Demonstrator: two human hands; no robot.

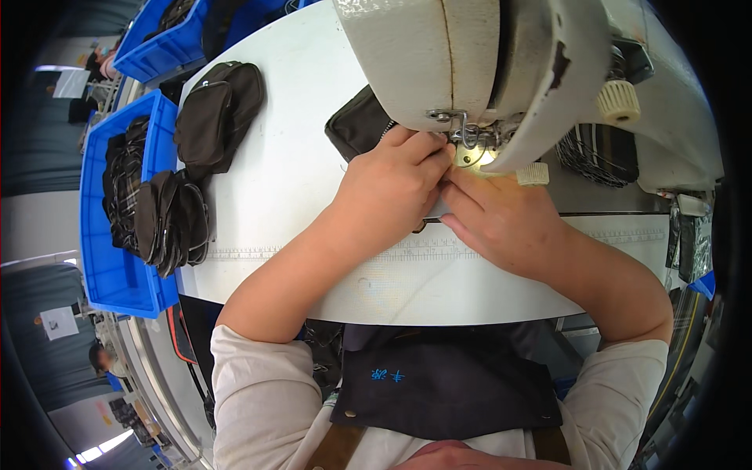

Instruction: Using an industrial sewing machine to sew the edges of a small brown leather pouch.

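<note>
A dark brown fabric pouch with a zipper lies under the head of a white sewing machine. My left hand is closed on the pouch's near right part, fingertips bent together just left of the presser foot. From the other side my right hand reaches in, its thumb and fingers closed around the pouch's edge close to the lit needle plate. Both sets of fingertips nearly meet. Between my hands a small dark bit of the pouch shows; the rest is covered by them.
Left on the white table lie a finished-looking dark pouch and a stack of dark pieces. Blue bins with dark fabric stand beyond the left edge. Dark bundled pieces lie right of the machine head. A ruler strip crosses the table.
</note>
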